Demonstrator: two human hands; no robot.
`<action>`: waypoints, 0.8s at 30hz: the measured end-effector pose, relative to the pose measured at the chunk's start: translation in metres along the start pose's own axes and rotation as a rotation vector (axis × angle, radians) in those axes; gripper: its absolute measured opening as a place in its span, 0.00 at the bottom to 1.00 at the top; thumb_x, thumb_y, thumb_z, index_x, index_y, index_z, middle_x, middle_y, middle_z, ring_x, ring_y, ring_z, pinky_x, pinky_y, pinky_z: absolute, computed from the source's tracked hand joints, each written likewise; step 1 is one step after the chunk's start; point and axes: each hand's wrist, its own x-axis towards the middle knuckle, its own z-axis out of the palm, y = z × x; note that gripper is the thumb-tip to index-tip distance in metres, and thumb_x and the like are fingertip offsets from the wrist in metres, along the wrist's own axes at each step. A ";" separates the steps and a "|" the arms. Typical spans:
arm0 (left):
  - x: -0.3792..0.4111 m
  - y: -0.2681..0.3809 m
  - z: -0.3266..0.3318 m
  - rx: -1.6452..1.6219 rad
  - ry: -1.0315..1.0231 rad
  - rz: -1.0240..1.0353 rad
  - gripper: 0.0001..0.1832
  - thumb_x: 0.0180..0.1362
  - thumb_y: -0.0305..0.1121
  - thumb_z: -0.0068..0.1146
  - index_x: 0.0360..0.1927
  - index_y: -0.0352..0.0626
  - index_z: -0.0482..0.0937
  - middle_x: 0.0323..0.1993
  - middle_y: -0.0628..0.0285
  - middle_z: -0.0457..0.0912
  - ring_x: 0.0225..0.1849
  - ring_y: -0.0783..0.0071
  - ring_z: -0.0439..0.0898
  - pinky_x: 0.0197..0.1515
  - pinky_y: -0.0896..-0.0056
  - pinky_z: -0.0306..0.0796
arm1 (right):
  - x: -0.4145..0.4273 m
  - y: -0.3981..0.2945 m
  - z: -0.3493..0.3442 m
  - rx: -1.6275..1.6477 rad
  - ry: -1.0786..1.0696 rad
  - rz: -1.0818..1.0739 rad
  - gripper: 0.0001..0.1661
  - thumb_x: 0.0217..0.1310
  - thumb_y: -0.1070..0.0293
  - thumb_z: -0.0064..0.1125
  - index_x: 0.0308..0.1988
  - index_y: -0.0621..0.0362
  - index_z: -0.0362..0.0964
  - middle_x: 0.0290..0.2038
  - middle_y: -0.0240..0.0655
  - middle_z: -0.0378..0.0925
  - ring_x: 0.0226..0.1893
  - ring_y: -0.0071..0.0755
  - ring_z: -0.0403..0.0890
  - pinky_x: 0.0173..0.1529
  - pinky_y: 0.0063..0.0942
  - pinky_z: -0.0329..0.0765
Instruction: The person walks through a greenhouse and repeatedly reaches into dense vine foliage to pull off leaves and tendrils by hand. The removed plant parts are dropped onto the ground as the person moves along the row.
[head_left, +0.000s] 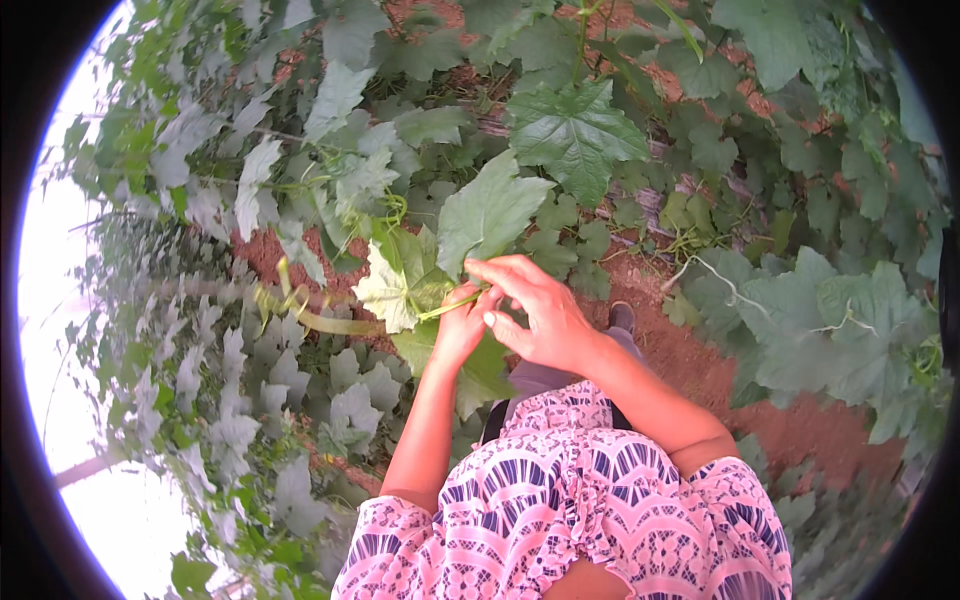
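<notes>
In front of my body, my left hand (460, 324) is closed around a green vine stem (450, 306). My right hand (541, 311) meets it from the other side, its index finger stretched over the left fingertips and its thumb lower down. Whether the right fingers pinch the stem is hidden where the hands overlap. A pale young leaf (384, 289) shows its underside just left of my left hand. Above both hands stands a broad green leaf (487, 210), and another large leaf (480, 375) hangs beneath them.
Dense lobed vine foliage (577, 135) surrounds me. A thick, blurred vine stem with curled tendrils (322, 319) juts in at left. Reddish soil (675, 360) shows between plants, with my shoe (621, 316) on it. Large leaves (825, 322) crowd the right side, a pale dry tendril (720, 277) among them.
</notes>
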 end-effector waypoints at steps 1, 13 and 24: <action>-0.004 0.005 0.011 -0.008 0.027 0.017 0.10 0.56 0.30 0.52 0.37 0.34 0.76 0.28 0.61 0.79 0.31 0.78 0.74 0.35 0.74 0.69 | -0.001 0.001 -0.006 -0.145 -0.038 -0.028 0.24 0.50 0.71 0.55 0.50 0.54 0.69 0.44 0.38 0.71 0.35 0.33 0.76 0.41 0.27 0.74; -0.016 0.039 0.089 0.187 0.113 0.254 0.13 0.49 0.40 0.54 0.31 0.42 0.79 0.27 0.52 0.80 0.30 0.53 0.79 0.35 0.60 0.71 | -0.026 -0.063 -0.082 0.602 -0.204 0.060 0.13 0.64 0.60 0.45 0.33 0.60 0.63 0.24 0.30 0.68 0.21 0.20 0.65 0.26 0.18 0.65; 0.005 0.060 0.183 0.727 0.123 0.440 0.14 0.50 0.37 0.49 0.41 0.50 0.77 0.34 0.58 0.80 0.36 0.58 0.80 0.37 0.61 0.73 | -0.018 -0.050 -0.129 -0.874 -0.391 -0.069 0.30 0.60 0.45 0.44 0.44 0.62 0.71 0.36 0.46 0.77 0.42 0.42 0.77 0.45 0.35 0.70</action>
